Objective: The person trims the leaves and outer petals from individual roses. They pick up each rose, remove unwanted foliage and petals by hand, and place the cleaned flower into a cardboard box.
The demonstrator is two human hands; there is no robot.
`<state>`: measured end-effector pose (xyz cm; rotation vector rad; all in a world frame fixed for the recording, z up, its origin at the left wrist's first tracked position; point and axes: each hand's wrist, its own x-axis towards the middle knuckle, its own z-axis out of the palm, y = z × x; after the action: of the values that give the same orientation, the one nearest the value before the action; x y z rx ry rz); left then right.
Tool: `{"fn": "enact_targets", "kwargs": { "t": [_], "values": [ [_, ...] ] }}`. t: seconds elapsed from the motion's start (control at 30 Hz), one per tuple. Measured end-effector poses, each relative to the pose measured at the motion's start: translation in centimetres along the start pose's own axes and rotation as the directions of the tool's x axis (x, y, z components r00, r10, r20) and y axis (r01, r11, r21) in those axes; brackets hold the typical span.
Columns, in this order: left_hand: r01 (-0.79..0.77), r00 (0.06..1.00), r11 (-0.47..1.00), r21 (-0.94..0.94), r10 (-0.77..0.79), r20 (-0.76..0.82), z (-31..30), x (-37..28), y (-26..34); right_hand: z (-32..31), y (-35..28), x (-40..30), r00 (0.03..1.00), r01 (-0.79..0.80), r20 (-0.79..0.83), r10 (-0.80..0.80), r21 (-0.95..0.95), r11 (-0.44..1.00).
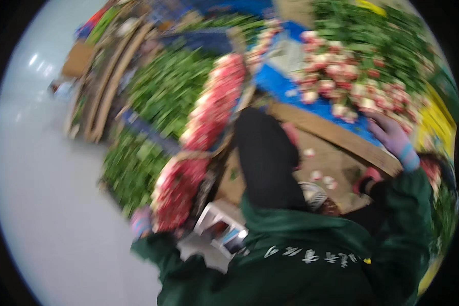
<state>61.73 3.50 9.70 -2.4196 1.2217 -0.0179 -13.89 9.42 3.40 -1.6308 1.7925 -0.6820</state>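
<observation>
In the blurred head view, my right hand (388, 134), in a pale purple knit glove with a blue-striped cuff, reaches to the edge of loose pink-and-white roses (334, 70). Its fingertips meet the flower heads; whether they grip one is unclear. The roses lie with leafy stems on a blue sheet (277, 82). Far to the left, my left hand (140, 222), gloved alike, is beside the near end of a packed bundle of roses (179, 195). Its fingers are too blurred to read. A second packed bundle of roses (214, 103) lies just beyond, heads facing right and leaves left.
A wooden board (336, 137) edges the blue sheet. Fallen petals (316, 175) dot the brown surface by my legs. A white plastic stool or crate (223, 229) stands at my left. Long brown cardboard pieces (113, 84) lie farther left on the pale floor (57, 183). Yellow material (438, 118) borders the right.
</observation>
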Motion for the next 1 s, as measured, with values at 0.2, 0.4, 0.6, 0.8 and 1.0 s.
{"fn": "enact_targets", "kwargs": {
  "t": [0.2,0.4,0.6,0.8,1.0],
  "values": [
    [-0.774,0.632,0.410,-0.482,0.455,-0.627,-15.1,-11.2,24.0,-4.5,11.9,3.4,0.778,-0.388,-0.411,0.475,0.279,0.878],
    [-0.975,-0.162,-0.219,-0.032,0.805,-0.571,-17.8,-27.5,47.3,-2.4,11.5,8.4,0.714,-0.566,-0.358,0.602,0.211,0.797],
    [-0.946,-0.301,-0.324,-0.006,0.884,-0.359,-12.3,-31.0,56.1,0.5,14.2,16.5,0.602,-0.669,-0.337,0.724,0.282,0.688],
    [-0.961,-0.273,-0.273,0.039,0.924,-0.268,-13.0,-30.5,56.6,0.4,16.0,18.6,0.637,-0.354,-0.158,0.755,0.810,0.468],
    [-0.960,-0.271,-0.279,0.004,0.930,-0.250,-12.9,-30.6,55.9,-11.1,8.2,11.7,0.864,0.039,-0.250,0.437,0.899,0.436]
  ]
}}
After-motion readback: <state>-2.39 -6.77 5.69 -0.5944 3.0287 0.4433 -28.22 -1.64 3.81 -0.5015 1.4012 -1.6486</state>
